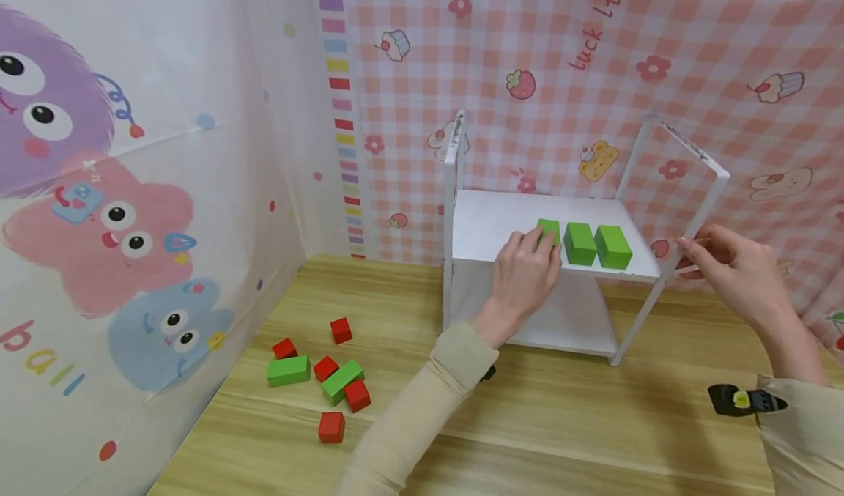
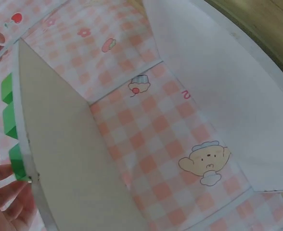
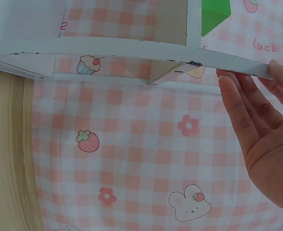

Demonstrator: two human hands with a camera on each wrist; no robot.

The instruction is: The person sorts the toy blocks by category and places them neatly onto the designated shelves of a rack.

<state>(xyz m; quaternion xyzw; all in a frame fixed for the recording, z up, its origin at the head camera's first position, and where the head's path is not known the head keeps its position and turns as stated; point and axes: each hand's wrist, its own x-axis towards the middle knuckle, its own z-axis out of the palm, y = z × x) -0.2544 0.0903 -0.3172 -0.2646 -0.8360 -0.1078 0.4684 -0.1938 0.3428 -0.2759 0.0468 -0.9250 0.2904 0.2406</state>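
A white two-tier shelf rack [image 1: 497,214] stands on the wooden table, with three green blocks in a row on its upper board. My left hand [image 1: 525,276] holds the leftmost green block [image 1: 549,226] near the board's front edge, its fingers partly covering the block. The middle green block [image 1: 580,245] and the right green block [image 1: 614,248] stand beside it with narrow gaps between. At the rack's right side, my right hand [image 1: 748,272] pinches the slanting front post [image 3: 237,65], thumb on one side and fingers on the other.
To the left on the table [image 1: 560,423] lie several small red cubes [image 1: 332,427] and two green blocks, one flat [image 1: 289,371] and one angled among the cubes [image 1: 343,382]. A pink checked cloth [image 1: 409,93] hangs behind the rack. A cartoon-printed sheet [image 1: 250,188] borders the left.
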